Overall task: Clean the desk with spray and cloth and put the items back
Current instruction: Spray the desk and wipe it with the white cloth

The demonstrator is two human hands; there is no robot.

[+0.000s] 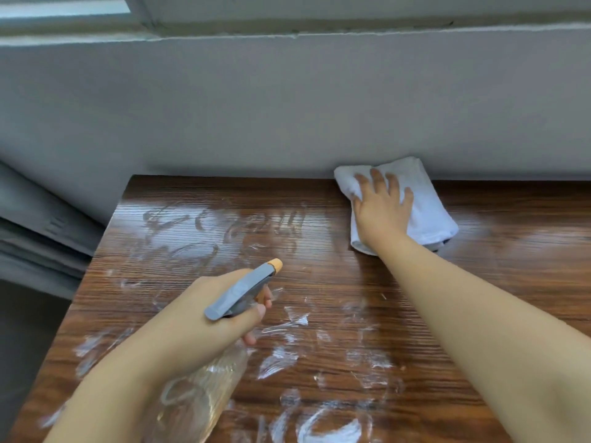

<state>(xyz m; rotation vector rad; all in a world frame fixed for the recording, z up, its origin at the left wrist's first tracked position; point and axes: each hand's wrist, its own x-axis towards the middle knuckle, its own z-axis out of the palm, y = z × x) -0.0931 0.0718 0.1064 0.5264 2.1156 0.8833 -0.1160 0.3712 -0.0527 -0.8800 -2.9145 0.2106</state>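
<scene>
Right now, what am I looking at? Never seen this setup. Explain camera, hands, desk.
There is no robot, just a person. The single picture comes from a camera on their head, looking forward and down. The left hand grips a clear spray bottle with a grey and orange head. The right hand presses flat on a folded white cloth near the wall. The wooden desk shows white wet streaks. A grey curtain hangs at left.

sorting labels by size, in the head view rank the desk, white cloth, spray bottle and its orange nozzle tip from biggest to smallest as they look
1. desk
2. spray bottle, though it sits nearer the camera, so its lead over the cloth is unsure
3. white cloth
4. orange nozzle tip
</scene>
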